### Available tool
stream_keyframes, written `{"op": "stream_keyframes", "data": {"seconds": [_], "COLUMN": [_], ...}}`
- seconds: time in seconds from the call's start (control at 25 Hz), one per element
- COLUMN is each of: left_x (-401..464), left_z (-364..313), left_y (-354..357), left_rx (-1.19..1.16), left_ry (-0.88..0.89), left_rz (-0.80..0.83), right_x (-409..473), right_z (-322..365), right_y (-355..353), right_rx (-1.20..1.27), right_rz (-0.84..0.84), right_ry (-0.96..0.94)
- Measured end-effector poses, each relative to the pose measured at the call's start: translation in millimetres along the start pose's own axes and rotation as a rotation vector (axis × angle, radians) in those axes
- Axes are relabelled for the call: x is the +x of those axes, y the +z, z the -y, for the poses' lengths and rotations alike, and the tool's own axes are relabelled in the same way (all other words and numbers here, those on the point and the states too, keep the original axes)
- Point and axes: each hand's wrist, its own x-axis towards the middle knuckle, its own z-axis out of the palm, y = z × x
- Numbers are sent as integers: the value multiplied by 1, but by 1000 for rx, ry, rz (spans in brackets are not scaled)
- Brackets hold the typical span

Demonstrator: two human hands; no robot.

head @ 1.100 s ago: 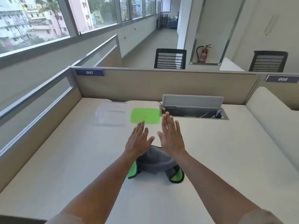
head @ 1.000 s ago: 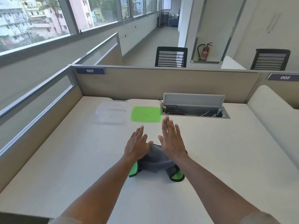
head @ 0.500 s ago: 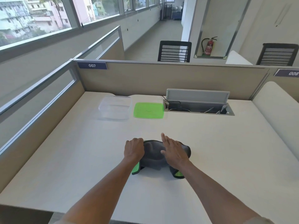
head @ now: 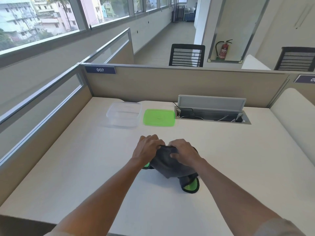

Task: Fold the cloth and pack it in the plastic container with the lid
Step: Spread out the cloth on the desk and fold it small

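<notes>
A crumpled dark grey cloth (head: 172, 167) with bright green edging lies on the white desk in front of me. My left hand (head: 147, 149) grips its far left edge with curled fingers. My right hand (head: 183, 151) grips the far edge beside it, fingers closed on the fabric. One green-lined corner sticks out at the near right. A clear plastic container (head: 124, 114) stands open at the back of the desk. Its green lid (head: 159, 117) lies flat just right of it, apart from it.
An open cable tray (head: 213, 114) with a raised grey flap and cables is sunk into the desk (head: 85, 159) behind the lid. Beige partition walls (head: 170, 84) close the back and left side. A curved white panel borders the right.
Both hands came down from hovering flat above the cloth and closed on its far edge. The view has tilted down and moved nearer.
</notes>
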Motion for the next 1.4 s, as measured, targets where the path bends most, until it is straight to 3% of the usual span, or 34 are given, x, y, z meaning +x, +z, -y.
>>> {"op": "stream_keyframes", "data": {"seconds": [0.24,0.4,0.68,0.88,1.16,1.4], "left_x": [6,8,18,28,54,76], "left_z": [7,8,27,39,48,49], "left_y": [-12,-17,-37,-62,-106,-123], "left_rx": [19,30,12,12,95,144], "left_ry": [-41,-68,-87,-160,-112,-138], "left_rz": [-131,-50,-20,-75,-193,-305], "right_x": [-5,-10,-17,-26,-24,-10], "right_z": [-7,-7,-27,-45,-57,-53], "right_y": [-14,-31,-71,-103,-149,-187], "right_rx": [2,33,-49,-121,-221,-337], "right_rz": [-92,-164,79,116,2,-354], "right_ry": [60,81,105,210,310,318]}}
